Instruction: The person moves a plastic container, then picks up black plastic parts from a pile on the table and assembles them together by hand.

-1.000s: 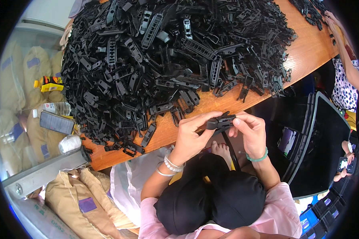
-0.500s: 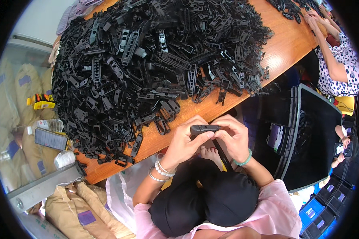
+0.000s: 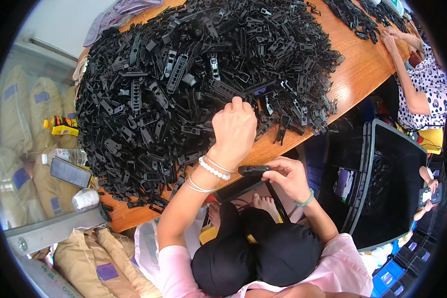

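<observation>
My right hand (image 3: 290, 178) is closed on the end of a black plastic part (image 3: 253, 171), an elongated clip-like piece held level above my lap. My left hand (image 3: 235, 130) is stretched forward to the near edge of a big heap of black plastic parts (image 3: 149, 104). Its back faces up and its fingers curl down and under; the fingertips, and whatever they may hold, are hidden. The heap mixes small parts with longer ladder-like strips and lies on a wooden table (image 3: 352, 79).
At right stands a large black crate (image 3: 365, 208) with black parts inside. A co-worker in a dotted top (image 3: 422, 109) handles parts at the far right. Left are a phone (image 3: 70, 172), bottles (image 3: 67, 156), a white roll (image 3: 83, 199) and brown sacks (image 3: 99, 263).
My left hand has let go of the black plastic part and reached forward to the heap. My right hand keeps the part and is slightly lower. The view has shifted a little.
</observation>
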### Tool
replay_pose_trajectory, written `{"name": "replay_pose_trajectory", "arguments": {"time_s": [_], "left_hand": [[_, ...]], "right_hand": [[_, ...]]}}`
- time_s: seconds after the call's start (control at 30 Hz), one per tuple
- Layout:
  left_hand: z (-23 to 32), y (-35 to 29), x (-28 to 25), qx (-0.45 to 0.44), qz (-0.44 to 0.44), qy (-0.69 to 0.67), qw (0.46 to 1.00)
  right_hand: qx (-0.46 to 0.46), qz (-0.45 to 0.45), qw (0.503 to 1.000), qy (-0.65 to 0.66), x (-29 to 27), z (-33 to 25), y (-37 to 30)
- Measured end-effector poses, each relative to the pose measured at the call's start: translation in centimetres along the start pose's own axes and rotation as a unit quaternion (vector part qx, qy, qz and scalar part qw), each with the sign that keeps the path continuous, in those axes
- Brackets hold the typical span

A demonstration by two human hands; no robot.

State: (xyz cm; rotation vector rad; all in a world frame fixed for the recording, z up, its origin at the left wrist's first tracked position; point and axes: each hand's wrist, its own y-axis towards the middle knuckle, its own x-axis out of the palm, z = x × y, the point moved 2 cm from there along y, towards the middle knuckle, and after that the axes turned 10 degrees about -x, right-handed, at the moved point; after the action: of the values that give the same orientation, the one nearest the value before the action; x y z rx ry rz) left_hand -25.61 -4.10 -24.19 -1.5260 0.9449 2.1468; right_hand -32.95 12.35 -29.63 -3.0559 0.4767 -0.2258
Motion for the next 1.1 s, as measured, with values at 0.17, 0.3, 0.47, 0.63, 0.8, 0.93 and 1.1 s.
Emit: {"name": "replay_pose_trajectory", "arguments": {"time_s": [0.17, 0.3, 0.47, 0.63, 0.8, 0.93, 1.1], "left_hand": [[-0.8, -1.0, -1.1, -0.083, -0.005, -0.187, 0.979], [-2.3, -2.9, -2.4, -0.260, -0.102, -0.592, 0.756], [-2.8, -7.2, -3.4, -0.296, -0.158, -0.717, 0.611], [-2.0, -9.6, -3.5, -0.187, -0.265, -0.630, 0.705], [-1.8, -10.0, -4.5, -0.152, -0.334, -0.516, 0.774], [-1.4, -10.6, -4.3, -0.141, -0.258, -0.553, 0.779], [-1.7, -11.6, -4.0, -0.151, -0.261, -0.489, 0.819]], "right_hand": [[-0.023, 0.003, 0.999, -0.026, -0.4, 0.4, 0.2], [-0.012, 0.002, 0.999, 0.040, -0.3, 1.1, 0.1], [0.022, -0.025, 0.973, 0.227, -1.2, -0.8, -0.3], [-0.012, -0.043, 0.979, 0.200, -0.3, -3.0, -0.4], [-0.051, 0.005, 0.998, 0.031, 0.5, -3.7, -1.1], [-0.152, -0.012, 0.970, -0.190, 0.9, -4.7, -1.1], [-0.242, -0.027, 0.933, -0.265, 1.7, -5.0, -0.3]]}}
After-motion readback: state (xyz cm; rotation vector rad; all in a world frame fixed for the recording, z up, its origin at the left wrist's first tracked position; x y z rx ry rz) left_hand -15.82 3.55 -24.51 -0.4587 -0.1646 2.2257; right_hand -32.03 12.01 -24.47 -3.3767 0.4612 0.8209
